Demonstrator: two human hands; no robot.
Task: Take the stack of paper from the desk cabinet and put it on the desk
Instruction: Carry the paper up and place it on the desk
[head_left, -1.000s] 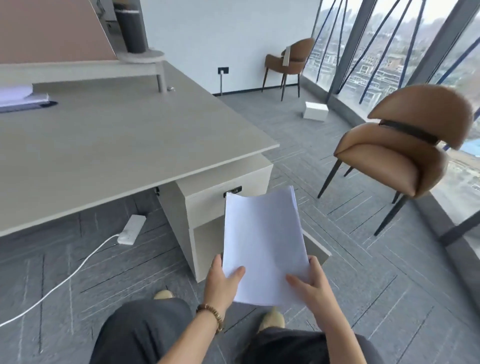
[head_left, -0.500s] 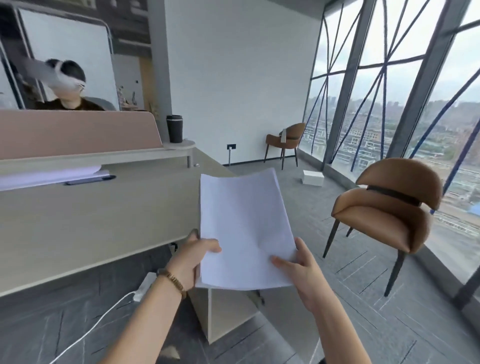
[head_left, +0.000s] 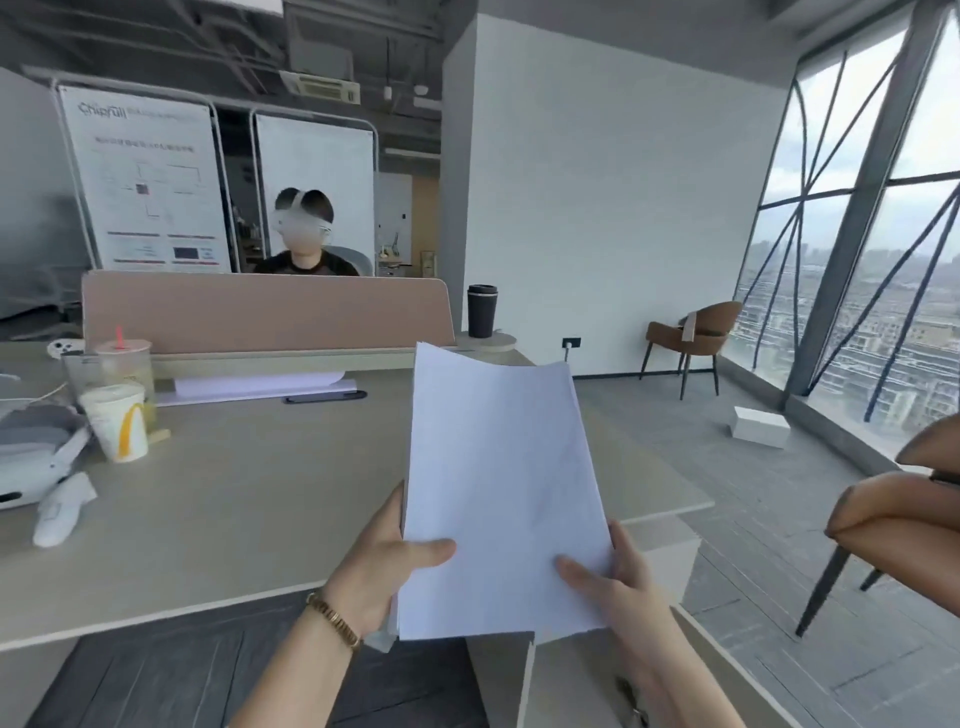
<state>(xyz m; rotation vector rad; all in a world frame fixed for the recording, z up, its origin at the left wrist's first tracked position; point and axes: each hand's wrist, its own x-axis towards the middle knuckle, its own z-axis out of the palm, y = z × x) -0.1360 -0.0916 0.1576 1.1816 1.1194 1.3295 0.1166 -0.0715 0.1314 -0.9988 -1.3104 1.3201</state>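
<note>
A stack of white paper (head_left: 498, 483) is held upright in the air over the right end of the light wooden desk (head_left: 249, 499). My left hand (head_left: 384, 566) grips its lower left edge, thumb on the front sheet. My right hand (head_left: 618, 577) holds its lower right corner. The desk cabinet (head_left: 660, 561) shows below the desk's right end, partly hidden by the paper, and its open door (head_left: 514, 675) juts out low in front of me.
On the desk's left stand two drink cups (head_left: 122, 421), a white headset (head_left: 31, 462) and a controller (head_left: 60, 509). More paper and a dark pen (head_left: 324, 397) lie near the divider. A person sits behind the divider. A brown chair (head_left: 904, 509) is at my right.
The view has risen from the floor to desk height. Both hands have lifted the paper stack from in front of the cabinet up above the desk edge.
</note>
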